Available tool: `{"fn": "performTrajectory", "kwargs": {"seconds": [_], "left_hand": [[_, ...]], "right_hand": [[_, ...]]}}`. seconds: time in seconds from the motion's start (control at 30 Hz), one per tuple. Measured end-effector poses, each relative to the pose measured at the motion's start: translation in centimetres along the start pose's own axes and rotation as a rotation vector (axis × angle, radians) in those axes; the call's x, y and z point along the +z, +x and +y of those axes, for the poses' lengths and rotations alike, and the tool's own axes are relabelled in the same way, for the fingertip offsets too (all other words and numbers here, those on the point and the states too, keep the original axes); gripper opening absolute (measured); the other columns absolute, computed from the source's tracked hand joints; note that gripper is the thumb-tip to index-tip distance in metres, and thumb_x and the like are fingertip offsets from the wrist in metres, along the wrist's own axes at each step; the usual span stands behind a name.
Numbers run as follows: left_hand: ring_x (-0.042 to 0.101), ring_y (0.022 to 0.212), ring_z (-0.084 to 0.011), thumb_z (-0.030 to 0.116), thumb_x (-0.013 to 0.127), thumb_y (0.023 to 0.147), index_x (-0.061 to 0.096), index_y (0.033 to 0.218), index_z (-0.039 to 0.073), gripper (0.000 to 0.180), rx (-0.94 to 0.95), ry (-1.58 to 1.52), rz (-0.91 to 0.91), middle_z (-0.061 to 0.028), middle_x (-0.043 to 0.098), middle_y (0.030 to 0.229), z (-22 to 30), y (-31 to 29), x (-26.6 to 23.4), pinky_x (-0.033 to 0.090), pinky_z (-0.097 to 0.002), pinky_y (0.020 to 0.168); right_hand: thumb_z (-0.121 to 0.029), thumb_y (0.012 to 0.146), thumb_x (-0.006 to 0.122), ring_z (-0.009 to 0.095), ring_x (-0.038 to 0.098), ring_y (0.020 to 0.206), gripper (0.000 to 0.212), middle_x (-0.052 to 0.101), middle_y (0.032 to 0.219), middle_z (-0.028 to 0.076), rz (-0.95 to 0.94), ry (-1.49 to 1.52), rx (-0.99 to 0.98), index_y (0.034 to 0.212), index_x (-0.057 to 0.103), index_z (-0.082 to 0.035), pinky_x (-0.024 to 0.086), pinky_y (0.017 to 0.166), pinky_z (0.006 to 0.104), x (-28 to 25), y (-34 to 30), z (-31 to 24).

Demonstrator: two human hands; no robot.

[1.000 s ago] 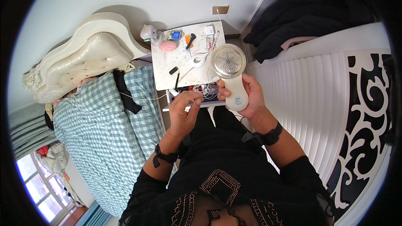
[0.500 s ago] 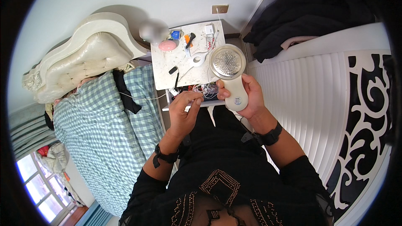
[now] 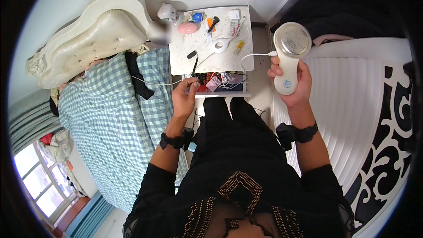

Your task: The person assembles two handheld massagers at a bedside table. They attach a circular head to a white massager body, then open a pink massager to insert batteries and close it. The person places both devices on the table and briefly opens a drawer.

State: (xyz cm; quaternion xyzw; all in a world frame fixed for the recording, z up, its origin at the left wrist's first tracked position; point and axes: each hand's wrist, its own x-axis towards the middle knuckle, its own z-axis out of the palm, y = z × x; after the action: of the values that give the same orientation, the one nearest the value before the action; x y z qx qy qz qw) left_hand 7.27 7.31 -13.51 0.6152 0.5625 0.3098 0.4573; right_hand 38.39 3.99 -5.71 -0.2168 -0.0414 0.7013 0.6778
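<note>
My right hand (image 3: 298, 81) grips the handle of a white fabric shaver (image 3: 285, 68), its round perforated metal head turned up toward me. A white charging cable (image 3: 257, 54) is plugged into the shaver's left side. My left hand (image 3: 184, 98) is closed in a pinch at the left front corner of an open drawer (image 3: 229, 93); what its fingers hold, if anything, is too small to make out. Inside the drawer lie tangled white cords (image 3: 227, 79) and red and pink items.
Above the drawer, a nightstand (image 3: 185, 57) bears a pink oval case (image 3: 187, 27), a white ring-headed object (image 3: 220, 45), a black-handled tool (image 3: 213, 25) and a white charger (image 3: 235, 15). A bed with a checked quilt (image 3: 105, 110) stands left; a white slatted panel (image 3: 326, 105) stands right.
My right hand has carried the fabric shaver away to the right, showing the cable in its side. My left hand has moved slightly left, still pinched. More of the drawer shows.
</note>
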Motion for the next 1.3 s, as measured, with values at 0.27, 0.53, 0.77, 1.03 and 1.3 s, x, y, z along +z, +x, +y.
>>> {"fn": "performTrajectory", "kwargs": {"seconds": [0.27, 0.53, 0.77, 1.03, 1.3], "left_hand": [[0.066, 0.086, -0.0308, 0.026, 0.06, 0.086, 0.067, 0.1, 0.006, 0.025, -0.352, 0.396, -0.247, -0.0158, 0.068, 0.09, -12.6, -3.0, -0.5, 0.051, -0.0385, 0.076], [0.061, 0.095, -0.0353, 0.03, 0.055, 0.084, 0.068, 0.098, 0.006, 0.03, -0.441, 0.49, -0.445, -0.0165, 0.066, 0.098, -20.2, -5.0, 1.5, 0.048, -0.0405, 0.084], [0.055, 0.109, -0.0354, 0.02, 0.059, 0.079, 0.059, 0.112, 0.005, 0.037, -0.335, 0.654, -0.535, -0.016, 0.06, 0.116, -25.1, -2.7, 4.6, 0.045, -0.0447, 0.092], [0.046, 0.123, -0.0265, 0.019, 0.059, 0.081, 0.054, 0.121, 0.009, 0.041, -0.173, 0.892, -0.612, -0.0092, 0.053, 0.127, -32.3, -2.0, 7.3, 0.035, -0.0555, 0.101], [0.059, 0.103, -0.0272, 0.015, 0.051, 0.084, 0.061, 0.108, 0.008, 0.028, 0.038, 0.966, -0.545, -0.0094, 0.063, 0.107, -37.3, -1.4, 8.4, 0.044, -0.0465, 0.092]], "right_hand": [[-0.028, 0.094, 0.031, 0.018, 0.048, 0.072, 0.04, 0.057, 0.097, 0.016, 0.093, -0.03, -0.013, 0.115, 0.051, 0.0, 0.038, 0.07, 0.0336, -1.3, -0.3, 0.7], [-0.031, 0.092, 0.035, 0.019, 0.047, 0.072, 0.042, 0.054, 0.1, 0.018, 0.237, -0.008, 0.007, 0.117, 0.048, -0.001, 0.036, 0.069, 0.0335, -5.7, -1.4, 3.3], [-0.031, 0.092, 0.037, 0.019, 0.046, 0.072, 0.042, 0.052, 0.101, 0.019, 0.345, 0.004, -0.07, 0.121, 0.046, -0.002, 0.038, 0.069, 0.0338, -10.3, -2.7, 7.0], [-0.03, 0.092, 0.042, 0.017, 0.045, 0.071, 0.041, 0.049, 0.1, 0.017, 0.492, 0.098, -0.15, 0.117, 0.043, 0.003, 0.038, 0.067, 0.0314, -11.9, -4.1, 13.0], [-0.039, 0.094, 0.043, 0.014, 0.046, 0.07, 0.045, 0.049, 0.099, 0.013, 0.464, 0.07, -0.139, 0.114, 0.043, 0.001, 0.038, 0.067, 0.0301, -12.6, -5.1, 15.7]]}}
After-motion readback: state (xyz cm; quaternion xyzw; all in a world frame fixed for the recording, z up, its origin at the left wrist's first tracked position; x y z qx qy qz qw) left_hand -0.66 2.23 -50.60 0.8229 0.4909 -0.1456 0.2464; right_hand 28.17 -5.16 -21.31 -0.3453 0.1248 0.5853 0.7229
